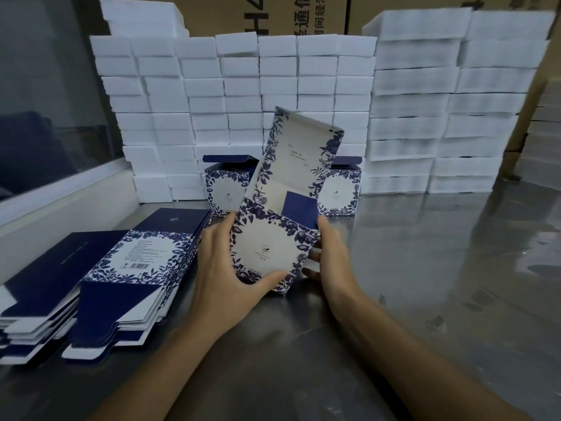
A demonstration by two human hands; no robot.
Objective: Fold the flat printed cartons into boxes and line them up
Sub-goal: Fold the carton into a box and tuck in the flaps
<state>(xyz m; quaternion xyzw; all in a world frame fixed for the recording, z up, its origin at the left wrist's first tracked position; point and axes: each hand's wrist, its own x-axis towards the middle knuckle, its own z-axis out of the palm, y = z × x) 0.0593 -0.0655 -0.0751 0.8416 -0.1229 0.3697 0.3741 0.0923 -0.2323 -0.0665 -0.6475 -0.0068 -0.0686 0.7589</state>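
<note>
Half-folded carton (274, 235) tilted above the steel table (425, 268), lid flap up, inside hidden, left hand (224, 268) and right hand (331, 256) gripping its sides, 2 finished boxes (226, 186) behind, flat carton stack (100, 278) at left

Open passage: the reflective grey metal counter (425, 268) lies bare to the right and near side. Left side obstructed by a spread stack of flat navy-and-white floral cartons (100, 284). Rear blocked by a wall of stacked white foam blocks (243, 95), with two folded floral boxes (226, 189) standing just before it. A white ledge (60, 205) bounds the far left
</note>
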